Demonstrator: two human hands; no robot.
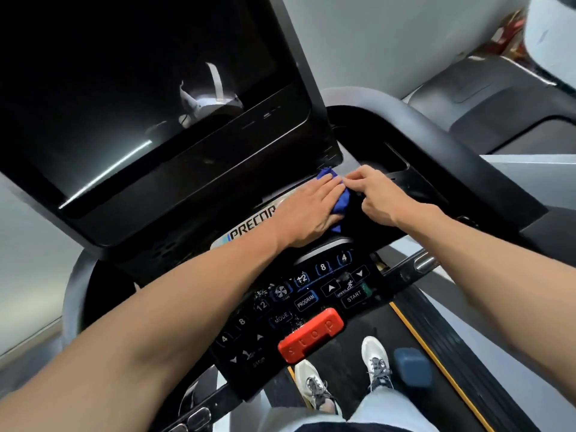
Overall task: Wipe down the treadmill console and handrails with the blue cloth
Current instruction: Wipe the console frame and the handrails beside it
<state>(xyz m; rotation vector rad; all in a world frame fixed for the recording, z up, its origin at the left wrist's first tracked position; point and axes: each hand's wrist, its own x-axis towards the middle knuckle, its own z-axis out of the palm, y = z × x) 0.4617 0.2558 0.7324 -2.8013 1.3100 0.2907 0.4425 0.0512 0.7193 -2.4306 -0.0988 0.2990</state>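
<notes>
A blue cloth [121, 204] lies bunched on the black treadmill console [193, 179], just below the big dark screen [134, 98]. My left hand [307, 210] presses flat on the cloth, which shows past its fingertips and under its thumb. My right hand [374, 194] is beside it on the right, its fingertips pinching the cloth's edge. The grey handrail [414, 120] curves around behind the console on the right.
Below my arms sits the button panel [299, 300] with a red stop bar [311, 335]. My feet in white shoes [375, 360] stand on the belt, and a blue block [413, 366] lies on it to the right. A second treadmill [486, 98] stands at the upper right.
</notes>
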